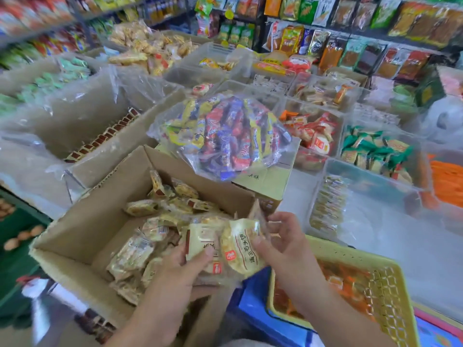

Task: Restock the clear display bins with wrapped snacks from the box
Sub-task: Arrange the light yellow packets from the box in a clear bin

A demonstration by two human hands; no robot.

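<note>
Shop shelves surround a cardboard box, over whose right edge left hand and right hand each grip wrapped snacks, probably bound for the clear bin beyond.

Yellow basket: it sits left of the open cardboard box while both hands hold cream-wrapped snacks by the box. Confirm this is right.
Wrong on the side. The head view shows the yellow basket right of the open cardboard box, not left. The rest stands: the left hand and right hand both hold cream-wrapped snacks by the box.
</note>
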